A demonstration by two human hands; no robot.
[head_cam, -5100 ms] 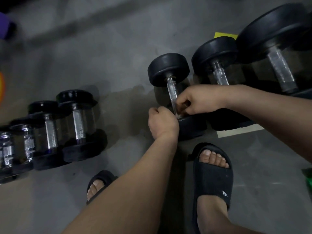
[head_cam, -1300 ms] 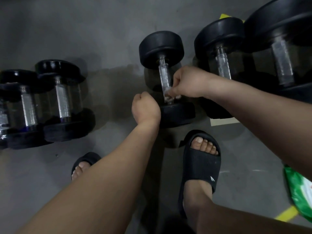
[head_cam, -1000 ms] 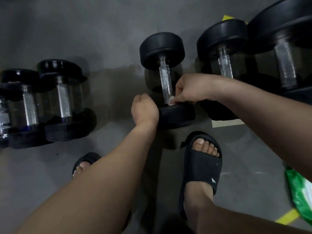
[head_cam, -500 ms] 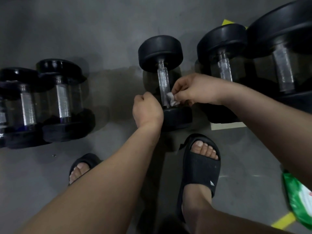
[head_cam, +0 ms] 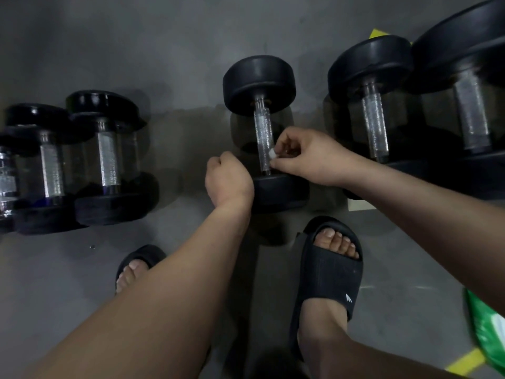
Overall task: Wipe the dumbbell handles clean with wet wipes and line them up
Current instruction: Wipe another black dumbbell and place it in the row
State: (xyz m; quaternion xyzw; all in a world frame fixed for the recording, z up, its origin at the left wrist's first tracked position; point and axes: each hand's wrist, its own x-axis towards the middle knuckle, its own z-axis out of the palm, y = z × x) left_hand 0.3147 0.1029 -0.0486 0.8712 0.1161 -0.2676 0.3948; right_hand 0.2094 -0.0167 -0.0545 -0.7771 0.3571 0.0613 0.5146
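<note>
Head view: the dumbbell (head_cam: 259,83) being cleaned lies on the floor (head_cam: 164,45) straight ahead of both hands. Its handle (head_cam: 262,124) runs away from the person, 1 head far, 1 head near. The right hand (head_cam: 308,157) is nearer the handle, pinching a small white wet wipe (head_cam: 272,154) against its lower right side. The left hand (head_cam: 229,179) sits curled just left of the near head; whether it grips anything cannot be told. My guess is the next stroke runs up along that axis.

Count: 6 dumbbells in all. 3 smaller ones (head_cam: 109,160) lie well left of the left hand, the outermost cut by the frame edge, 1 lies at the hands, and 2 larger ones (head_cam: 374,124) lie just right of the right hand. There is 1 wipe, and 1 green packet (head_cam: 489,326) lies behind the right forearm
</note>
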